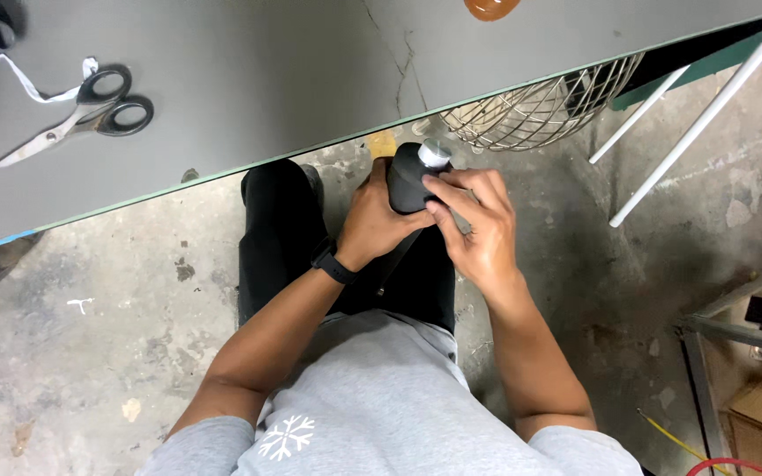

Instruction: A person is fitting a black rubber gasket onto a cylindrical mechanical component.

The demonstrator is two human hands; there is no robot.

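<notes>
A black bottle-shaped object (410,174) with a silver cap end is held in front of my lap, just below the table's edge. My left hand (372,219) wraps around its lower body from the left; a black watch sits on that wrist. My right hand (478,227) grips it from the right, with the fingertips resting on the upper part near the silver cap.
A grey table (249,79) spans the top, with black-handled scissors (81,116) and a white strip at its left. An orange object (491,8) sits at the far edge. A wire basket (544,106) and white rods (698,123) stand on the concrete floor; cardboard and cables lie lower right.
</notes>
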